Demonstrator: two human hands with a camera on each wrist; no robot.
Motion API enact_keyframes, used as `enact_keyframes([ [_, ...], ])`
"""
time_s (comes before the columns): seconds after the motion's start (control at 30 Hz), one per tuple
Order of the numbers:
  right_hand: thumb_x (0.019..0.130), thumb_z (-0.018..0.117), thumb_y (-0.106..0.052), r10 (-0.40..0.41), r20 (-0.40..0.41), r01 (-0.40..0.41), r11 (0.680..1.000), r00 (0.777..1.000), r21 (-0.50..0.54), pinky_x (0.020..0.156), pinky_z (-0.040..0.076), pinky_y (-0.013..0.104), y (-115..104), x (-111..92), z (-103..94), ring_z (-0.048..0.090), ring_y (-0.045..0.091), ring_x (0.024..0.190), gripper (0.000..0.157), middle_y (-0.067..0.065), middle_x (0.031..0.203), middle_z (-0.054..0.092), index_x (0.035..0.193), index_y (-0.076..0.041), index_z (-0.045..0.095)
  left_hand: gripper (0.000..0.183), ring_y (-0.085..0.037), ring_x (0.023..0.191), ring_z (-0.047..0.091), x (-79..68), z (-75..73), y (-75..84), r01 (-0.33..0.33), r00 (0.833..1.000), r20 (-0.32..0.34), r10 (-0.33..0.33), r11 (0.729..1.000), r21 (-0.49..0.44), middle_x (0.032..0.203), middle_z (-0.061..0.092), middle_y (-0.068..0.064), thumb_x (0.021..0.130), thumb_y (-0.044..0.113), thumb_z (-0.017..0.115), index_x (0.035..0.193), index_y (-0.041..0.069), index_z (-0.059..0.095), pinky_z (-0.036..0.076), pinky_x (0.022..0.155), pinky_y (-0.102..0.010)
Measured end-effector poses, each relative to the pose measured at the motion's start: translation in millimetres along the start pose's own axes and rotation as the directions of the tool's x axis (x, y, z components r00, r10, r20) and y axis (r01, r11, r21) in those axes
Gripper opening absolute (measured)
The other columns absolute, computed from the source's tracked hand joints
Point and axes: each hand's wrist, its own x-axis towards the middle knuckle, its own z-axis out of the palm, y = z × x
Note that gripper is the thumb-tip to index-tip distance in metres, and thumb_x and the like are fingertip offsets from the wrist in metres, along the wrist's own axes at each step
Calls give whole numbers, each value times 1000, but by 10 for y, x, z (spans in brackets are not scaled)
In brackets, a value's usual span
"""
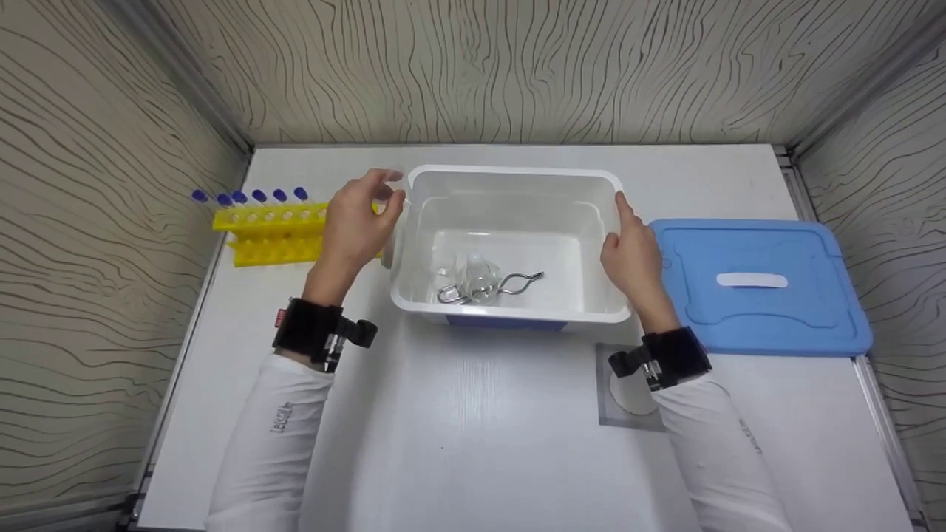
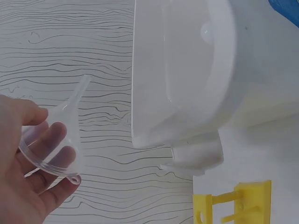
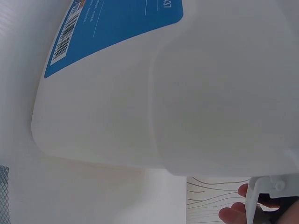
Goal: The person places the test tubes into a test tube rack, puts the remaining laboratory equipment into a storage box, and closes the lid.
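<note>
A clear plastic funnel (image 2: pixel 70 135) is held by its cone in my left hand (image 1: pixel 360 222), spout tilted up; this shows in the left wrist view. That hand is just left of a white plastic box (image 1: pixel 510 171). My right hand (image 1: pixel 634 255) holds the box's right side, fingers around a white latch handle (image 3: pixel 254 198) in the right wrist view. Inside the box, toward its near side, lie a clear rounded glass vessel (image 1: pixel 479 281) and metal tongs (image 1: pixel 523 281).
Behind my left hand stands a yellow test tube rack (image 1: pixel 273 251) with several blue-capped tubes (image 1: pixel 259 196). A blue lid (image 1: pixel 761 318) with a white handle lies right of the box. A grey wire gauze square (image 1: pixel 613 414) with a pale round centre lies under my right wrist.
</note>
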Motion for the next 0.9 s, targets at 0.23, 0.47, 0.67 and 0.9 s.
enact_keyframes([
  [0.23,96,42,-2,-10,-5,10,1000,1000,12,73,52,55,18,8,20,60,44,92,62,39,131,55,156,-4,28,32,-26,104,66,121,120,130,-49,995,93,43,997,53,110,74,-10,99,26,57,126,13,64,54,96,-40],
  [0.47,94,42,0,-37,-29,37,999,999,-1,60,48,47,23,9,25,57,37,75,61,40,119,60,154,-2,30,30,-27,101,66,240,156,174,-88,982,175,75,994,67,106,74,-11,98,21,54,123,11,66,53,95,-42],
  [0.67,95,42,-1,-32,-28,32,999,999,10,62,49,48,23,11,21,57,38,77,61,39,119,60,155,-2,29,33,-27,101,66,355,197,188,-87,961,271,63,993,78,109,74,-12,97,20,52,125,10,65,52,97,-42],
  [0.9,96,43,-2,-8,-14,9,1000,1000,8,64,50,49,20,13,31,58,39,80,61,39,122,59,155,-4,29,35,-29,105,68,454,291,148,-104,930,364,56,988,113,113,73,-14,98,20,50,129,8,63,52,98,-43],
])
